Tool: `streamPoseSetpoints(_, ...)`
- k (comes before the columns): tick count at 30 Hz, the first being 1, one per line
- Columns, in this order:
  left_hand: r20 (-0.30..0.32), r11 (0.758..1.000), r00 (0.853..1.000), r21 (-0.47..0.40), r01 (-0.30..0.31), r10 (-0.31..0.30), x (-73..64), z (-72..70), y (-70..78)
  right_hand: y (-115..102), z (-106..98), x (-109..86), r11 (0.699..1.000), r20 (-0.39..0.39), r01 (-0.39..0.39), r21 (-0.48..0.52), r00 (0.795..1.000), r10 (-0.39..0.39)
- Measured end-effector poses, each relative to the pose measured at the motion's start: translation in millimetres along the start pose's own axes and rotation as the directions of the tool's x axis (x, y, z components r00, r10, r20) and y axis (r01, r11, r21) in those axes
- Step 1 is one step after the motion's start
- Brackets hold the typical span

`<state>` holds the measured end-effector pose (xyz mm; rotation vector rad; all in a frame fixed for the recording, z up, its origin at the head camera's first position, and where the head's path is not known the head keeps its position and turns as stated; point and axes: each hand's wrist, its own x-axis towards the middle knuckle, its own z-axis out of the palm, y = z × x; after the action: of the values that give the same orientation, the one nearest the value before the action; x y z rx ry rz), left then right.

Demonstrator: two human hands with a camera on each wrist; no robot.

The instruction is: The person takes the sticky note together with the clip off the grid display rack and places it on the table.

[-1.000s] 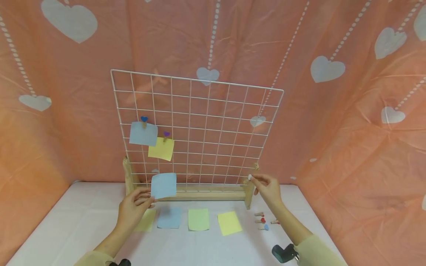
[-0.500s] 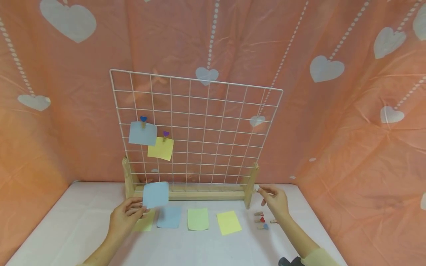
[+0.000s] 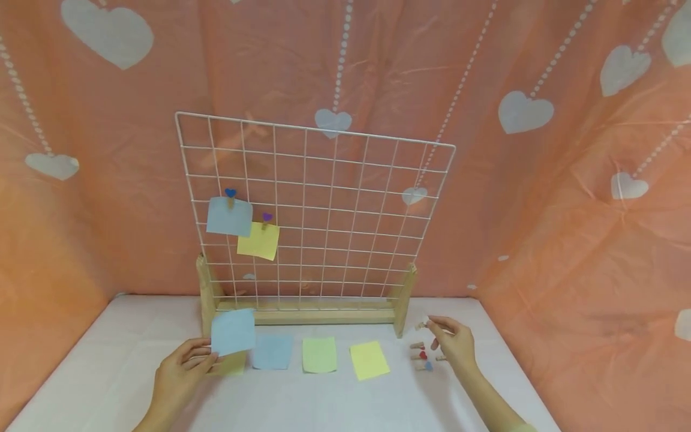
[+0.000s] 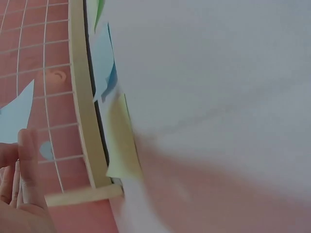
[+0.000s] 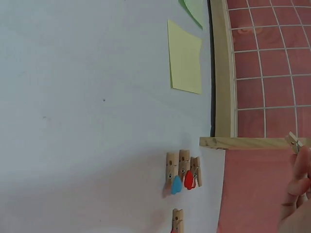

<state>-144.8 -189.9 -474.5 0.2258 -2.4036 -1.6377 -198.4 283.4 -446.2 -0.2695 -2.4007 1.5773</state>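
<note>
My left hand point(image 3: 180, 375) pinches a light blue sticky note point(image 3: 233, 332) by its lower left corner. The note is raised in front of the stand's left foot. My right hand point(image 3: 456, 347) holds a small wooden clothespin point(image 3: 421, 325) with a white heart between thumb and fingertips, right of the stand. Its bare wooden end point(image 5: 293, 140) shows in the right wrist view. Between the hands stands a white wire grid point(image 3: 305, 128) on a wooden base point(image 3: 324, 316). A blue note point(image 3: 227, 219) and a yellow note point(image 3: 258, 243) hang there from heart clothespins.
A row of sticky notes lies before the stand: a yellowish one point(image 3: 232, 364) partly covered, a blue one point(image 3: 272, 353), a green one point(image 3: 318, 355) and a yellow one point(image 3: 369, 360). Several heart clothespins point(image 5: 171, 167) lie below my right hand. A pink curtain point(image 3: 540, 210) surrounds the table.
The left hand has moved left and down with the blue note, away from the grid. The right hand, still holding the clothespin, has moved right and down from the stand's right foot.
</note>
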Motion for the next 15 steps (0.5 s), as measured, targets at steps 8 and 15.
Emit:
streamPoseSetpoints(8, 0.012, 0.997, 0.998, 0.031, 0.066, -0.066, -5.5, -12.4, -15.8, 13.8, -9.8, -6.5, 0.996, -0.040, -0.063, 0.064, 0.997, 0.065)
streamPoseSetpoints(15, 0.028, 0.984, 0.983, 0.001, 0.179, -0.179, -12.3, -23.0, -30.3, 26.6, -17.4, -12.2, 0.992, -0.049, -0.122, 0.030, 0.991, 0.124)
